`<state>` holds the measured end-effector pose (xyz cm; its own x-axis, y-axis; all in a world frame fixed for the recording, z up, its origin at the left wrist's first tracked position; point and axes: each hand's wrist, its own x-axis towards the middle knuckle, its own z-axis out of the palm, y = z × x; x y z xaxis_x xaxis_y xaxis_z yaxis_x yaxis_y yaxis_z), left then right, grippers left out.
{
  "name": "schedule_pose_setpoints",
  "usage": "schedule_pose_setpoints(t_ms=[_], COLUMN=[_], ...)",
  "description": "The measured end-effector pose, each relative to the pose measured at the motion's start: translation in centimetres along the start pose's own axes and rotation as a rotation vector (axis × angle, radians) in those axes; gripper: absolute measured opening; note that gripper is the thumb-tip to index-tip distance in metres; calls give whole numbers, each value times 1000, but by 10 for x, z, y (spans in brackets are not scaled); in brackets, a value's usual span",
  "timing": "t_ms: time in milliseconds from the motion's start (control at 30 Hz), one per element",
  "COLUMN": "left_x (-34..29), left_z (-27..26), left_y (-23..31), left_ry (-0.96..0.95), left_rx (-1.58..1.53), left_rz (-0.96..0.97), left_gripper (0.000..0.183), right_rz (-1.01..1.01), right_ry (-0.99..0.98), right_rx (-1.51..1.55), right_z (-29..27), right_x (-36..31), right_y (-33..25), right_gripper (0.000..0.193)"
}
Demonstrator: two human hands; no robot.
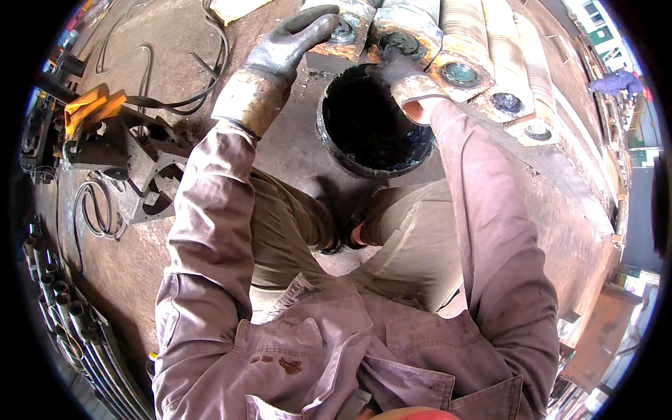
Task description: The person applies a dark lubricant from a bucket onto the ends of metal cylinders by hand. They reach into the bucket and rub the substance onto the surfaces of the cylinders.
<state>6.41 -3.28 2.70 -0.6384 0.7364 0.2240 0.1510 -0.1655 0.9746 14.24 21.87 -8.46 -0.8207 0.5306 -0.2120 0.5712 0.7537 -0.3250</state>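
My left hand, in a soiled grey-and-tan work glove, is raised beyond the bucket's left side. Its fingers stretch out toward the nearest wrapped cylinder, with nothing seen in them. A round bucket, its rim and inside coated in thick black stuff, stands in front of my knees. Over its far right rim reaches my right hand, in a similar blackened glove. Its fingers are blurred beside the dark, smeared round end of the second cylinder, and whether they hold anything is hidden.
Several long wrapped cylinders with round greasy ends lie in a row at the far right. On the left are a metal frame with an orange part and loose black cables. Dark pipes are stacked at the lower left.
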Motion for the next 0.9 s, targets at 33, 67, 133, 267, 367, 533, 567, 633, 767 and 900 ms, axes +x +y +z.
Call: schedule_pose_setpoints(t_ms=[33, 67, 133, 267, 367, 533, 567, 633, 767, 900], left_x=[5, 12, 17, 6, 20, 23, 23, 22, 31, 21], left_z=[7, 15, 6, -7, 10, -15, -10, -3, -3, -14], left_y=[1, 0, -9, -9, -1, -17, -16, -7, -19, -9], left_ry=[-16, -40, -32, -55, -82, -108, -113, -112, -127, -94], left_rx=[-10, -33, -42, 32, 8, -8, -15, -14, -9, 86], left_rz=[10, 25, 29, 18, 43, 78, 77, 25, 89, 58], left_gripper=[55, 57, 58, 55, 54, 50, 50, 50, 52, 53], right_rz=[16, -105, -203, -313, -311, -289, -217, -140, -41, 70], right_ry=[14, 35, -16, -176, -247, -239, -313, -292, -237, -334], right_rx=[-5, 166, 236, 198, 327, -51, -213, -178, -116, 16], right_z=[-3, -3, -12, -26, -36, -63, -62, -38, -22, -27], right_x=[2, 7, 2, -25, -23, -95, -94, -72, -28, -7], right_y=[18, 46, 47, 40, 79, -22, -37, -30, -11, -17], right_gripper=[78, 85, 95, 97, 89, 61, 55, 54, 57, 71])
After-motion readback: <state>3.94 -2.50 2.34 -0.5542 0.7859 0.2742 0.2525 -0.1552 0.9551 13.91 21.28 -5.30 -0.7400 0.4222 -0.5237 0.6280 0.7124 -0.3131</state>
